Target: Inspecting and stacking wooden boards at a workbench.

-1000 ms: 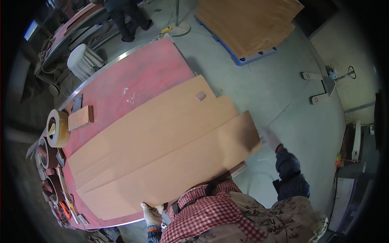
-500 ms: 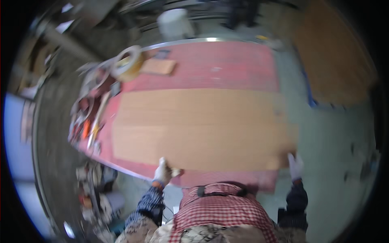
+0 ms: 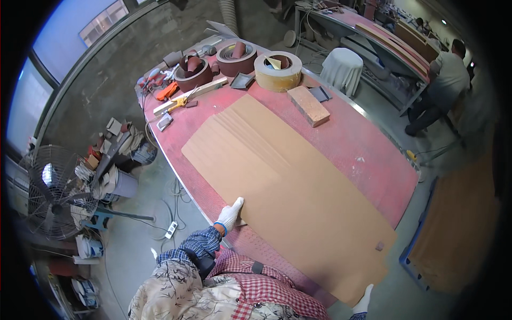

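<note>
Grey-green floor [image 3: 136, 205] surrounds a red-topped table [image 3: 349, 136], with a standing fan [image 3: 56, 200] off its left end and a brown stack [image 3: 453, 224] on a blue pallet [image 3: 409, 245] beyond its right end. Past the far long edge stand a cloth-covered stool [image 3: 342, 69] and, farther off, a co-worker [image 3: 449, 80] beside another bench.

Across the table lies a large brown sheet [image 3: 298, 197], fine lines running along its left part, its right end jutting past the table's right edge. Near that end, a small purplish block [image 3: 379, 246] rests on top.

At the near long edge, the gloved left hand [image 3: 229, 216] touches the sheet's border; the hidden fingers make it impossible to tell whether they clamp it. The gloved right hand [image 3: 362, 302] is at the sheet's near right corner, mostly out of sight, its grip likewise unclear.

Toward the table's far left corner sit two brown rolls [image 3: 193, 82] and a yellowish tape roll [image 3: 277, 82], with a reddish brick [image 3: 308, 105] just beside the latter. A pale wooden strip [image 3: 205, 90] lies near the left end.
</note>
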Action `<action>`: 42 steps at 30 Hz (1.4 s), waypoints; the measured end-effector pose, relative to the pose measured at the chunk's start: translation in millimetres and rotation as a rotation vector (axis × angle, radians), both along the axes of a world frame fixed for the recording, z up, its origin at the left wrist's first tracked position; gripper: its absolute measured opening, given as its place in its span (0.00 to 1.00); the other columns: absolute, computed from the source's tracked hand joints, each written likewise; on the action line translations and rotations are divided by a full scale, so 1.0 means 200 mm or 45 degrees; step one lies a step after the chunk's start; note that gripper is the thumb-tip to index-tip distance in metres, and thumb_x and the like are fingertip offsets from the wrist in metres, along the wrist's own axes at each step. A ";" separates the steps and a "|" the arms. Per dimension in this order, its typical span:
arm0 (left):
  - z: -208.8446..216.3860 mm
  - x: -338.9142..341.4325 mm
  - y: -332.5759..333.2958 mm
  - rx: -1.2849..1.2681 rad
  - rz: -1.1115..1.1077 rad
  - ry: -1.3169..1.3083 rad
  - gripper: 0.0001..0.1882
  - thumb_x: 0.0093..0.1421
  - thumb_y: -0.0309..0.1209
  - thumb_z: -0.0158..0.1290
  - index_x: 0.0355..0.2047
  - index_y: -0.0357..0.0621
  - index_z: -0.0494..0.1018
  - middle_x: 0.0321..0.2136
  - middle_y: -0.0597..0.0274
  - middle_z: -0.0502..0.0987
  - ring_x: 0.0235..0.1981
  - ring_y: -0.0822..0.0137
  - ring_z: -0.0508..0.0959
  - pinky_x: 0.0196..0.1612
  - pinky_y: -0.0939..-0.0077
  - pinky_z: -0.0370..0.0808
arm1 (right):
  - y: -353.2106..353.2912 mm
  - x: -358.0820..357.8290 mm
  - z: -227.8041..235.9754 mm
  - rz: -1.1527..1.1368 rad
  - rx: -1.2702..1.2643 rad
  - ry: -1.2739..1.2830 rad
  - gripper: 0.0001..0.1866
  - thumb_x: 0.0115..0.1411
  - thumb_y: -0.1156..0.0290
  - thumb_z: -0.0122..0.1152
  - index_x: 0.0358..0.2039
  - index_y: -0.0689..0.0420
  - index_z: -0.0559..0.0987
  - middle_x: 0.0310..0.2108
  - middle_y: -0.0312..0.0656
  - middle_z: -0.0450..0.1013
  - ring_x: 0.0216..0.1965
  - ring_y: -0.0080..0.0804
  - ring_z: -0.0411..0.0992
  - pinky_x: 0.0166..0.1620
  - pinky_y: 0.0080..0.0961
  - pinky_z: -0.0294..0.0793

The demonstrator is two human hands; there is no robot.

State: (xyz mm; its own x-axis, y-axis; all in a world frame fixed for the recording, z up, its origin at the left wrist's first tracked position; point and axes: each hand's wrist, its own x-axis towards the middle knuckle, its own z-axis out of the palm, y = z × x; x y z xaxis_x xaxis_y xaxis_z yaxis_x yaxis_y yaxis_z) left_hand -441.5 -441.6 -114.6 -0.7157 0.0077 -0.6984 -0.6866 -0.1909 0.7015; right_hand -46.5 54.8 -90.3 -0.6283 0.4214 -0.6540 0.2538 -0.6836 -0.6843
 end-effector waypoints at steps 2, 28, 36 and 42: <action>0.01 -0.01 -0.01 -0.023 -0.024 -0.028 0.30 0.63 0.51 0.54 0.48 0.31 0.74 0.41 0.52 0.79 0.38 0.62 0.81 0.37 0.67 0.83 | -0.03 -0.05 0.09 0.014 0.110 -0.105 0.42 0.64 0.35 0.45 0.66 0.56 0.61 0.63 0.46 0.64 0.63 0.43 0.62 0.62 0.39 0.65; 0.25 0.07 -0.30 0.913 0.499 0.147 0.23 0.65 0.40 0.52 0.56 0.41 0.67 0.51 0.53 0.75 0.50 0.54 0.76 0.53 0.54 0.75 | -0.78 0.26 0.70 -0.332 0.686 -0.512 0.30 0.66 0.52 0.54 0.54 0.69 0.71 0.48 0.48 0.73 0.47 0.38 0.71 0.51 0.35 0.73; 0.52 0.19 -0.56 0.320 0.431 0.222 0.21 0.64 0.38 0.52 0.54 0.41 0.69 0.46 0.56 0.78 0.44 0.59 0.80 0.47 0.57 0.80 | -0.73 0.32 0.34 0.127 0.088 -0.593 0.32 0.67 0.47 0.52 0.55 0.66 0.72 0.51 0.48 0.73 0.50 0.37 0.73 0.50 0.33 0.76; 0.83 -0.02 -0.31 -0.317 0.049 0.105 0.17 0.62 0.36 0.54 0.45 0.35 0.75 0.34 0.56 0.80 0.33 0.61 0.82 0.38 0.66 0.80 | -0.57 0.08 0.68 0.353 -0.418 -0.899 0.43 0.58 0.36 0.57 0.65 0.51 0.62 0.60 0.48 0.66 0.56 0.53 0.67 0.54 0.58 0.71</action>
